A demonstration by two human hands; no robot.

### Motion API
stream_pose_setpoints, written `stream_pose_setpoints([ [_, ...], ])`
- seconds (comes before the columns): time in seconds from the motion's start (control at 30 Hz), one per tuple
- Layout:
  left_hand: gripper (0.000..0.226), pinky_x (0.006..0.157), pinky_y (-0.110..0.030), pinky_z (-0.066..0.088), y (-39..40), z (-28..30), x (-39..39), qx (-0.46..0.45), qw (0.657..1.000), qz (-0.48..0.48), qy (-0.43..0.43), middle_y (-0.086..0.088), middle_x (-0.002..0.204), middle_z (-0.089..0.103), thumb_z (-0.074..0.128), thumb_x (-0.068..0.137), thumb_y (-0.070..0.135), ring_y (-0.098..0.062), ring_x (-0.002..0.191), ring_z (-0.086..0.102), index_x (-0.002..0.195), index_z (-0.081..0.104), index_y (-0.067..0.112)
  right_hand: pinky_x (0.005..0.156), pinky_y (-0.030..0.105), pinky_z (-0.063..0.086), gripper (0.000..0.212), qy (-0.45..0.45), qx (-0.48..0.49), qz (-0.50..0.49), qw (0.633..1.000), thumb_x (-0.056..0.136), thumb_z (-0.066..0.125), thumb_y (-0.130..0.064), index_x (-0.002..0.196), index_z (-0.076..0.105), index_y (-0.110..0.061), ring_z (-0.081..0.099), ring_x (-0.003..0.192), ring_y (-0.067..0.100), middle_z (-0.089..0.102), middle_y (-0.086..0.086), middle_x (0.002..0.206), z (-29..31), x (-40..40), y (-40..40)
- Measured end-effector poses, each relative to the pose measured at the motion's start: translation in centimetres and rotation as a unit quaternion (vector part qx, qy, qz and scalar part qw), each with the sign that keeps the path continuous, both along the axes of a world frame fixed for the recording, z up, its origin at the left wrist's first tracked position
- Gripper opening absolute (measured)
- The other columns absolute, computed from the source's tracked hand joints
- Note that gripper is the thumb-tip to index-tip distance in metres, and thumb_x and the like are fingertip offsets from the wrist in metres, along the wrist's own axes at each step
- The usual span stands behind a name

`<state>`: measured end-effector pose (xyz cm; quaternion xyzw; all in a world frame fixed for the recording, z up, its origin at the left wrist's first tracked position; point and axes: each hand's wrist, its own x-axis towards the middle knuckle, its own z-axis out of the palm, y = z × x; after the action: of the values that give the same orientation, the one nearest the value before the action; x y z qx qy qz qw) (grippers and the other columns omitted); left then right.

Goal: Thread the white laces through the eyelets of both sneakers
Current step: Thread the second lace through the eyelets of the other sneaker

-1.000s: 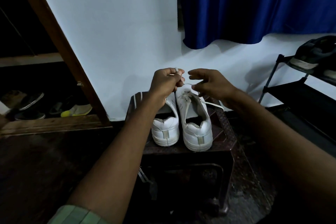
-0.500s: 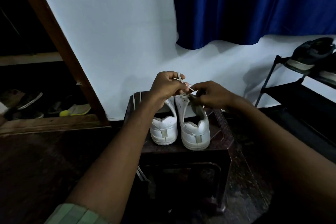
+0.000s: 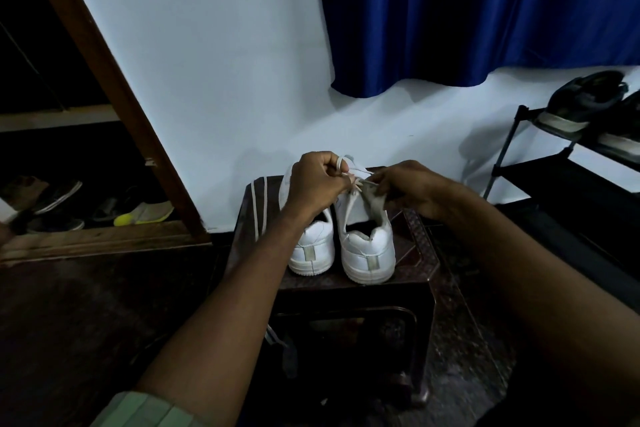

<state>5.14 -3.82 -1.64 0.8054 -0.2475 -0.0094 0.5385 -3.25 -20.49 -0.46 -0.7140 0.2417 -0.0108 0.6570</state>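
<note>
A thin white lace [image 3: 350,173] is pinched by the left hand [image 3: 317,182] and the right hand [image 3: 410,189] above the right white leather sneaker [image 3: 367,236] on the dark carved stool [image 3: 420,250].

Sneakers [image 3: 367,246]: white, with grey heel tabs. Laces [image 3: 355,184]: white. Stool [image 3: 419,253]: dark brown, with a patterned top. Wall [image 3: 207,62]: pale blue-white. Curtain [image 3: 485,10]: deep blue. Sleeve [image 3: 145,409]: light green. Far-left shoe [image 3: 145,213]: beige with yellow toe. Rack [image 3: 554,177]: black.

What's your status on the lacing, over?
Left hand grips the white lace; right hand pinches at the right sneaker eyelets. Left sneaker beside it on the stool. Nothing blocking.
</note>
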Motion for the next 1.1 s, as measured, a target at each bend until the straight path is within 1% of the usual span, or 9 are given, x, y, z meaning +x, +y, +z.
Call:
stream_pose_setpoints([
  [0.1, 0.027, 0.072, -0.030, 0.059, -0.7, -0.7, 0.3, -0.012, 0.999, 0.042, -0.023, 0.010, 0.059, 0.068, 0.088, 0.069, 0.015, -0.008, 0.060, 0.065, 0.064, 0.063, 0.024, 0.051, 0.025, 0.057, 0.035, 0.014, 0.048, 0.009, 0.999, 0.084, 0.051, 0.020, 0.109, 0.070, 0.005, 0.067, 0.075, 0.020, 0.068, 0.013, 0.087, -0.3, 0.2, -0.5],
  [0.27, 0.038, 0.065, -0.031, 0.053, -1.1, -0.9, 0.6, 0.001, 0.999, 0.030, -0.045, 0.009, 0.058, 0.063, 0.089, 0.063, 0.027, -0.011, 0.056, 0.056, 0.067, 0.052, 0.022, 0.054, 0.025, 0.059, 0.027, 0.036, 0.088, 0.016, 0.995, 0.089, 0.053, 0.018, 0.094, 0.068, -0.003, 0.069, 0.077, 0.017, 0.069, 0.010, 0.087, -0.7, 0.3, -1.1],
  [0.5, 0.058, 0.055, -0.029, 0.039, -1.8, -0.2, 0.0, 0.025, 0.997, 0.041, -0.062, 0.011, 0.053, 0.046, 0.092, 0.057, 0.038, -0.015, 0.056, 0.042, 0.064, 0.037, 0.020, 0.056, 0.024, 0.059, 0.027, 0.038, 0.105, 0.027, 0.993, 0.092, 0.052, 0.015, 0.092, 0.067, -0.007, 0.070, 0.072, 0.013, 0.071, 0.005, 0.084, -0.7, 0.2, -1.3],
  [0.6, 0.062, 0.059, -0.032, 0.044, -1.9, -0.2, 0.0, 0.010, 0.999, 0.034, -0.006, 0.004, 0.058, 0.055, 0.088, 0.049, 0.045, -0.017, 0.060, 0.045, 0.064, 0.033, 0.021, 0.054, 0.023, 0.057, 0.027, 0.034, 0.117, 0.028, 0.992, 0.094, 0.051, 0.014, 0.090, 0.066, -0.009, 0.072, 0.064, 0.010, 0.073, 0.002, 0.076, -0.6, 0.1, -1.2],
  [0.67, 0.062, 0.063, -0.039, 0.053, -1.9, -0.4, 0.1, 0.007, 0.999, 0.033, 0.014, -0.011, 0.068, 0.069, 0.086, 0.045, 0.048, -0.015, 0.061, 0.050, 0.065, 0.032, 0.022, 0.056, 0.023, 0.059, 0.026, 0.033, 0.123, 0.036, 0.991, 0.094, 0.052, 0.013, 0.092, 0.067, -0.009, 0.073, 0.066, 0.010, 0.074, 0.002, 0.077, -0.6, 0.1, -1.3],
  [0.73, 0.063, 0.065, -0.041, 0.055, -1.9, -0.5, 0.3, -0.001, 0.999, 0.029, 0.030, -0.015, 0.077, 0.074, 0.085, 0.045, 0.048, -0.015, 0.063, 0.052, 0.066, 0.032, 0.023, 0.062, 0.026, 0.062, 0.024, 0.034, 0.123, 0.044, 0.991, 0.094, 0.054, 0.011, 0.095, 0.068, -0.008, 0.072, 0.074, 0.012, 0.074, 0.004, 0.085, -0.6, 0.2, -1.4],
  [0.83, 0.060, 0.071, -0.042, 0.057, -1.8, -0.5, 0.2, -0.014, 0.999, 0.017, 0.040, -0.014, 0.075, 0.074, 0.084, 0.049, 0.044, -0.025, 0.064, 0.063, 0.068, 0.032, 0.023, 0.072, 0.027, 0.063, 0.023, 0.034, 0.125, 0.049, 0.990, 0.094, 0.055, 0.010, 0.094, 0.068, -0.009, 0.070, 0.080, 0.015, 0.073, 0.005, 0.088, -0.4, 0.1, -1.3],
  [0.9, 0.056, 0.078, -0.047, 0.061, -1.8, -0.5, 0.2, 0.000, 1.000, 0.008, 0.027, -0.008, 0.078, 0.077, 0.082, 0.054, 0.042, -0.033, 0.080, 0.074, 0.068, 0.032, 0.022, 0.068, 0.027, 0.064, 0.024, 0.032, 0.135, 0.044, 0.989, 0.095, 0.054, 0.011, 0.093, 0.068, -0.009, 0.072, 0.075, 0.013, 0.075, 0.003, 0.082, -0.3, 0.0, -1.3],
  [1.1, 0.047, 0.071, -0.043, 0.057, -1.6, 0.1, -0.5, 0.076, 0.996, 0.016, -0.053, -0.004, 0.070, 0.071, 0.081, 0.064, 0.035, -0.032, 0.077, 0.067, 0.065, 0.036, 0.019, 0.057, 0.027, 0.061, 0.026, 0.034, 0.149, 0.041, 0.987, 0.097, 0.047, 0.011, 0.092, 0.067, -0.007, 0.073, 0.063, 0.012, 0.075, 0.004, 0.074, -0.1, -0.1, -1.5],
])
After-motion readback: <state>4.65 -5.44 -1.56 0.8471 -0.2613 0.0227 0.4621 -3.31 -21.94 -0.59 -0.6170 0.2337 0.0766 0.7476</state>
